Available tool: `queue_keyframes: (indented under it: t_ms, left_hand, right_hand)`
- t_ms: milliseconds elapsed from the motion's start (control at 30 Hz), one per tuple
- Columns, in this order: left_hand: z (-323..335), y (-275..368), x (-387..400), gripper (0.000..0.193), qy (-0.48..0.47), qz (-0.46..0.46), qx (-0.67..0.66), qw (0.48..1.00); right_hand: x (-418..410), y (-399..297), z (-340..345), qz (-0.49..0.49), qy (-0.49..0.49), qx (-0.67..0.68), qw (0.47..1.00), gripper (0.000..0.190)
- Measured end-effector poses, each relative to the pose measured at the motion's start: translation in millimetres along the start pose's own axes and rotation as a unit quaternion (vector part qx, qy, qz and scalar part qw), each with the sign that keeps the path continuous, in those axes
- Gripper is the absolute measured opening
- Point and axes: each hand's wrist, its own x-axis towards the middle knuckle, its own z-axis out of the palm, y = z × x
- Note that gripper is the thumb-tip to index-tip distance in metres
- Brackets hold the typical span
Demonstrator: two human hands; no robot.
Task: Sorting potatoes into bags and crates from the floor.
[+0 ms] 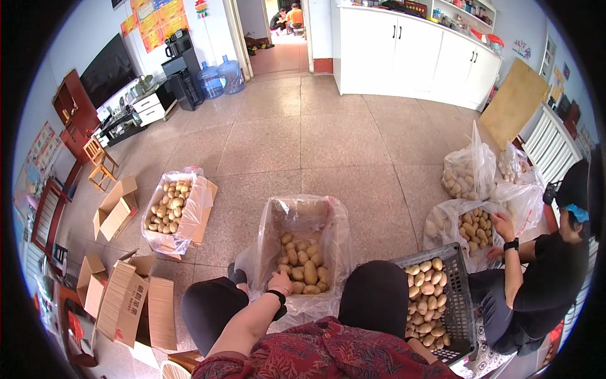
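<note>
Between my knees stands a cardboard box (pixel 289 208) lined with clear plastic, with potatoes (pixel 310 272) covering its bottom. My left hand (pixel 280 282) reaches into its near left side, fingers on a potato (pixel 284 269); whether it grips that potato is unclear. To my right is a black plastic crate (pixel 458 303) full of potatoes (pixel 427 288). My right forearm lies along the crate's near end, while the right hand itself is hidden behind my thigh.
A co-worker (pixel 544 279) sits at the right, hands at an open plastic bag of potatoes (pixel 475 230). More filled bags (pixel 466 175) stand behind. To the left are a lined box of potatoes (pixel 168 206), cardboard boxes (pixel 118 303) and a small wooden chair (pixel 99 163).
</note>
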Motion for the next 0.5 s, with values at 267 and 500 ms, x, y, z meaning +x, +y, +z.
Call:
queue_keyframes:
  t_ms: [267,500]
  left_hand:
    - [0.2,-11.9,-2.1,0.043,-0.014,0.073,0.031,0.997]
    - [10.5,-14.2,25.9,0.049,0.121,-0.03,-0.206,0.971]
  right_hand:
    - [-7.9,10.5,-2.7,0.018,0.009,0.031,0.999,0.033]
    - [-10.6,14.0,-2.5,0.024,0.01,0.043,0.999,0.037]
